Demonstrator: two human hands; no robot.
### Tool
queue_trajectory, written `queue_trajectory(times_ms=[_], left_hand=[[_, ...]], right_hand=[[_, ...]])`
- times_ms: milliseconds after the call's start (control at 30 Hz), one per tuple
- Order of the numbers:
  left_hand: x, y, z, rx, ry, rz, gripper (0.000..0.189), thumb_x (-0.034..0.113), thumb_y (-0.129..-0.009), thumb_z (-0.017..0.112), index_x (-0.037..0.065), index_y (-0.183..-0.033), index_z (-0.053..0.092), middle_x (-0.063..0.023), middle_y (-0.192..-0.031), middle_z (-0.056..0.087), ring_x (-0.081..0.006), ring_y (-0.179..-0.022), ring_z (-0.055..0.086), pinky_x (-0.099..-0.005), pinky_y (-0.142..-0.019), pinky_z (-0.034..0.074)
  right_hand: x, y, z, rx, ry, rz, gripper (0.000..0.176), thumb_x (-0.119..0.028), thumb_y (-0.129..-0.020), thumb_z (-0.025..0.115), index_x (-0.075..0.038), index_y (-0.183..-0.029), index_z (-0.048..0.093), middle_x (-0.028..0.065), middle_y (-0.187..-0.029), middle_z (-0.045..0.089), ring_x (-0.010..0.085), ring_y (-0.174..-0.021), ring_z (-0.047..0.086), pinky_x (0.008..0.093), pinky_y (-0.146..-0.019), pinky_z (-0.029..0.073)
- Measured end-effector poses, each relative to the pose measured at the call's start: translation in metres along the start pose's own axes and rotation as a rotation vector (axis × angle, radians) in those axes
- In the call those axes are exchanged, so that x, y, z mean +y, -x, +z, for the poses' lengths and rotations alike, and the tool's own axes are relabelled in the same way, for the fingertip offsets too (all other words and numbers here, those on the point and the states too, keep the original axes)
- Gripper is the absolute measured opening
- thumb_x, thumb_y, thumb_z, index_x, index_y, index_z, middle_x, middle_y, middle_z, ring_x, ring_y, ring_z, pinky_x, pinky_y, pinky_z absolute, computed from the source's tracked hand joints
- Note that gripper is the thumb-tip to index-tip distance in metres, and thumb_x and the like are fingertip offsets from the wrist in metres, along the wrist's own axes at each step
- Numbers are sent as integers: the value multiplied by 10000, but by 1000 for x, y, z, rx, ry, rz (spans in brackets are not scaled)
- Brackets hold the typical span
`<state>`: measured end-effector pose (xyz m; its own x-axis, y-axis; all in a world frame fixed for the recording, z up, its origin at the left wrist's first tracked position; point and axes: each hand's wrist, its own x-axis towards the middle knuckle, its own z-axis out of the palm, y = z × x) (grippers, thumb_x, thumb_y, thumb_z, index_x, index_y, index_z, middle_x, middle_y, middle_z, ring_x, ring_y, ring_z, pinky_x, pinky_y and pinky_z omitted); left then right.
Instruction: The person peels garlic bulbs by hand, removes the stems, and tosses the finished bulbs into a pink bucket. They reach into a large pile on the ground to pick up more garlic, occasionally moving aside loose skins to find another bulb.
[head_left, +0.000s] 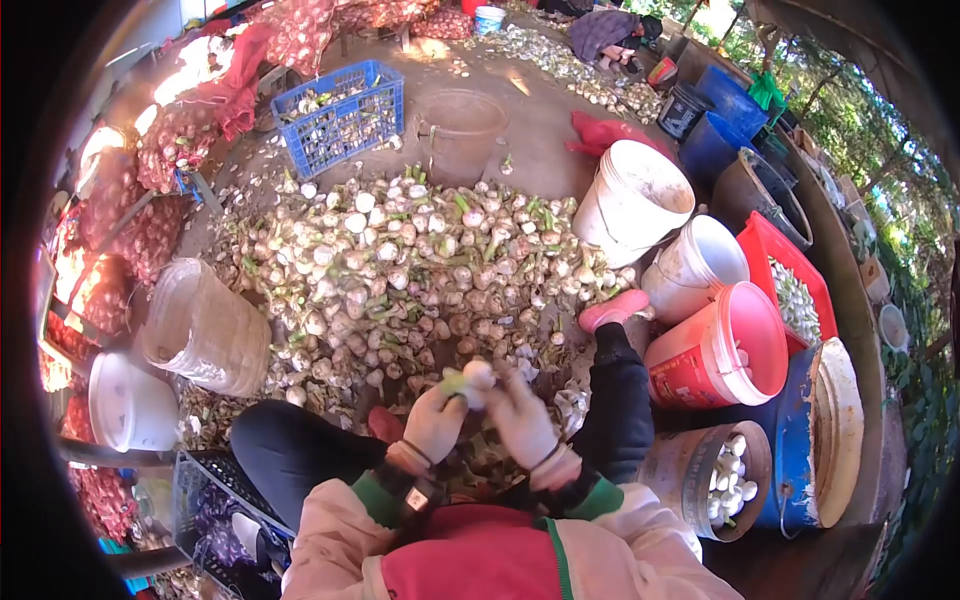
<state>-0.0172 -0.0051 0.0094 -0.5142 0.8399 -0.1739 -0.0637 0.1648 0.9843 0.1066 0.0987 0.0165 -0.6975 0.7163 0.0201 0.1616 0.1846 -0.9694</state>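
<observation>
A pale garlic bulb (479,374) with a piece of green stem is pinched in my left hand (435,420), which wears a light glove. Right beside the bulb is my right hand (522,425), also gloved, its fingertips close to the bulb's side and smeared by motion. Both hands are in front of my body, between my bent legs. Just beyond them a wide heap of garlic bulbs (390,265), many with cut green stems, spreads over the ground. Loose papery skins lie under and around my hands.
Buckets stand on both sides: a clear one (215,330) at left, a red one (690,350) at right, and a bucket of white cleaned garlic (660,475) near my right knee. A blue crate (345,125) and sacks (110,215) lie farther off. Another person (612,40) crouches behind.
</observation>
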Motion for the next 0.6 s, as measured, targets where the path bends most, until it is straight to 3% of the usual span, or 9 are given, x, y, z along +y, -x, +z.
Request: queue_trajectory(times_ms=[33, 67, 133, 167, 200, 267, 367, 433, 600], left_hand=[[-28, -4, 3, -60, 172, -51, 226, 39, -876, 500, 21, -1037, 657, -83, -885, 678, -167, -821, 642, -289, -768, 509], [-20, 5, 16, -49, 65, 328, 186, 53, -873, 515, 15, -987, 656, -66, -845, 676, -163, -765, 635, -307, -713, 513], [-8, 19, 11, -327, -140, 80, 147, 76, -859, 538, 14, -944, 641, -67, -856, 679, -170, -734, 629, -327, -709, 512], [6, 22, 6, -431, 19, -103, 121, 108, -858, 534, 31, -900, 619, -59, -835, 659, -191, -714, 628, -326, -680, 504], [-8, 10, -4, -290, -162, 495, 103, 140, -864, 531, 71, -857, 608, -36, -774, 611, -201, -689, 602, -303, -661, 483], [-9, 14, -44, -27, 1127, 13, 101, 194, -897, 546, 117, -873, 607, -1, -773, 574, -190, -715, 581, -300, -671, 472], [2, 18, -49, 317, 894, -204, 222, 297, -944, 544, 123, -1077, 573, -18, -895, 585, -181, -780, 567, -314, -718, 481], [-2, 26, -17, 121, 810, -153, 291, 203, -908, 629, 89, -1165, 555, -38, -990, 606, -195, -868, 596, -330, -798, 495], [-31, 21, -27, -27, 534, 81, 359, 66, -884, 636, 64, -1220, 511, -70, -1108, 579, -201, -1019, 588, -386, -840, 508]], right_hand=[[-19, 5, 7, -70, 63, 13, 563, -241, -910, 610, 16, -1374, 423, 184, -1090, 633, 271, -987, 623, 334, -874, 487], [-12, 3, 17, -61, -20, 37, 483, -245, -908, 610, -7, -1310, 488, 140, -1063, 644, 237, -924, 626, 322, -828, 499], [14, -19, 11, -302, -704, 536, 330, -273, -932, 572, -35, -1161, 577, 86, -946, 652, 173, -802, 616, 303, -720, 500], [-18, -14, 6, -186, -612, 568, 280, -328, -967, 501, -70, -992, 610, 36, -823, 631, 112, -683, 561, 280, -606, 461], [-17, -15, 10, -187, -671, 508, 366, -369, -999, 414, -65, -949, 612, 49, -798, 633, 123, -664, 564, 269, -608, 456], [-35, -6, -6, -143, -622, 584, 411, -371, -1008, 381, -38, -961, 618, 82, -854, 658, 143, -726, 603, 279, -694, 482], [-37, -10, 9, -117, -646, 427, 408, -316, -1010, 359, -14, -980, 631, 96, -878, 650, 167, -800, 614, 306, -781, 484], [0, -15, 27, -198, -243, 6, 355, -246, -1009, 336, -21, -1049, 609, 86, -945, 623, 177, -844, 596, 311, -770, 473], [8, -13, 33, -143, 58, 22, 311, -204, -1011, 365, -3, -1144, 561, 97, -890, 626, 187, -826, 597, 300, -728, 471]])
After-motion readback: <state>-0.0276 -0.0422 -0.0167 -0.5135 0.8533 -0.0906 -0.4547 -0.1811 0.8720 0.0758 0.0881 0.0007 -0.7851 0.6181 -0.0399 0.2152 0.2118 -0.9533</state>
